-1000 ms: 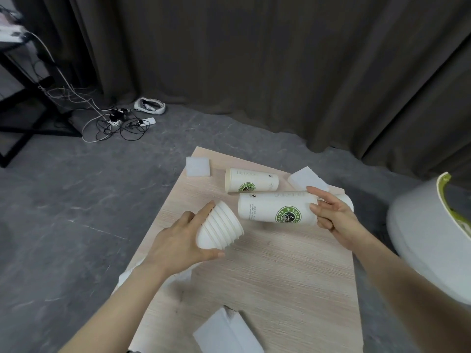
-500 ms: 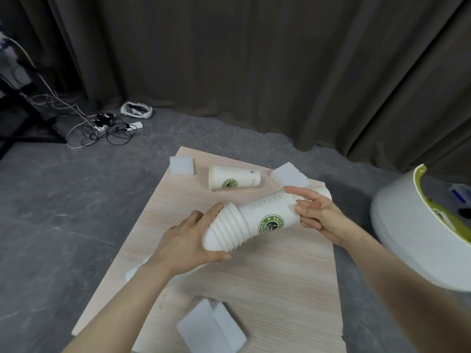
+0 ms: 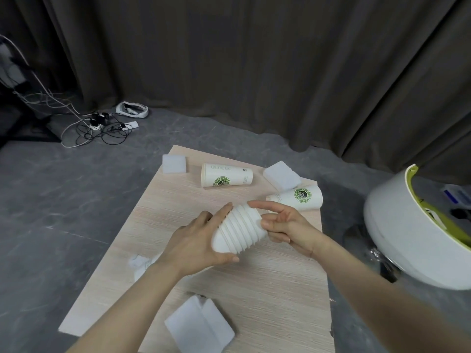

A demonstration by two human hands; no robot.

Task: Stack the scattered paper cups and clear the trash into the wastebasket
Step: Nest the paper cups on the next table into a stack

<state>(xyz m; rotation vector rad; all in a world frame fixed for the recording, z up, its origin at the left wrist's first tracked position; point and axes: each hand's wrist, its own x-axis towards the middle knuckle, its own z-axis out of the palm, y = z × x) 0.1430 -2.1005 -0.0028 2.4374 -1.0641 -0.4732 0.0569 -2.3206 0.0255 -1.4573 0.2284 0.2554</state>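
Over the pale wooden table, both hands grip the cup stack; grey floor, dark curtain behind.

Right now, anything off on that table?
Two cups lie on their sides: one at the far edge, one by the right edge. Foam scraps are strewn about. Both hands hold the stack level. No spill or damage shows.

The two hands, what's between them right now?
In the head view, the stack of cups lies between the left hand and right hand, gripped by both.
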